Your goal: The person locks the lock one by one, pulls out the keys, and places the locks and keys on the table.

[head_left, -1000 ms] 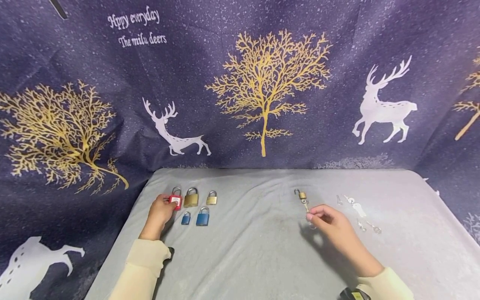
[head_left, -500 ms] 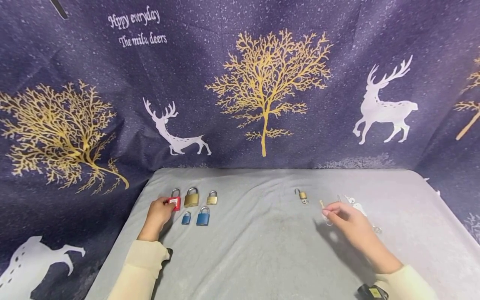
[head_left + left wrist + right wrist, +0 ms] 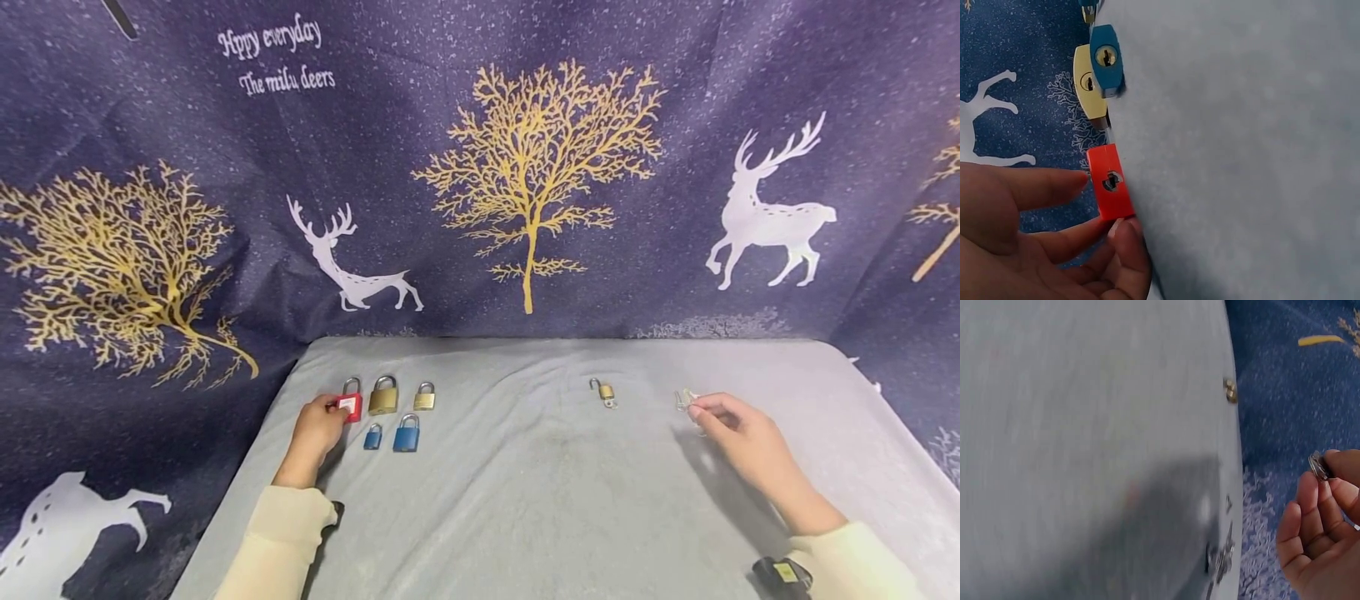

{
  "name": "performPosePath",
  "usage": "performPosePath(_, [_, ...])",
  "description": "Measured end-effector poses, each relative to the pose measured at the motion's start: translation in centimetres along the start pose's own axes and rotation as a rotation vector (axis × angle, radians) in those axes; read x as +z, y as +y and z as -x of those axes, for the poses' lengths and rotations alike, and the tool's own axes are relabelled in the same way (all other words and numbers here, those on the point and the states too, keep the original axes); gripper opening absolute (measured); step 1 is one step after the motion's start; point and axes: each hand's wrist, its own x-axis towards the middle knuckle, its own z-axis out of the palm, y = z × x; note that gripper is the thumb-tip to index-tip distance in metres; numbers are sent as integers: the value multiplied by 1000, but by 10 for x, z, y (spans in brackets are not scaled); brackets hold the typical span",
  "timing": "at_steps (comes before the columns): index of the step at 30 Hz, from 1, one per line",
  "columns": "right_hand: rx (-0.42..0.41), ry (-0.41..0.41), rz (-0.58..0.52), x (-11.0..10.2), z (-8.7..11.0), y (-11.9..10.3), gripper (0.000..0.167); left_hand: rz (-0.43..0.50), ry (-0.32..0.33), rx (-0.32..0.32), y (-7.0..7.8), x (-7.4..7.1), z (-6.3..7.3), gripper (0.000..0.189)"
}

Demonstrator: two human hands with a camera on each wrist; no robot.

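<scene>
My left hand (image 3: pixel 317 432) pinches a red padlock (image 3: pixel 348 408) with a white label at the left of the table. In the left wrist view its keyhole faces the camera, with thumb and fingers on either side of the red body. At the right, my right hand (image 3: pixel 753 442) pinches a small key on a ring (image 3: pixel 1317 465) between thumb and fingers, above the loose keys, partly covering them. A small brass padlock (image 3: pixel 606 392) with its shackle swung open lies apart, left of the right hand, a small piece of metal at its lower end.
Beside the red padlock stand a large brass padlock (image 3: pixel 383 400), a smaller brass one (image 3: pixel 424 400), a small blue one (image 3: pixel 372 437) and a larger blue one (image 3: pixel 406 437). Loose keys (image 3: pixel 1222 556) lie under the right hand. A printed cloth (image 3: pixel 480 167) hangs behind the table.
My right hand has moved right with the key, from beside the open brass padlock to above the loose keys. The left hand keeps its grip; the red padlock has shifted slightly.
</scene>
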Motion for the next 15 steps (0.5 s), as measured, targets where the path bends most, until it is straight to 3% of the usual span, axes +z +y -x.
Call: performPosePath(15, [5,-10,132,-28,-12,36,23,6,-4,-1,10,-5,11,47])
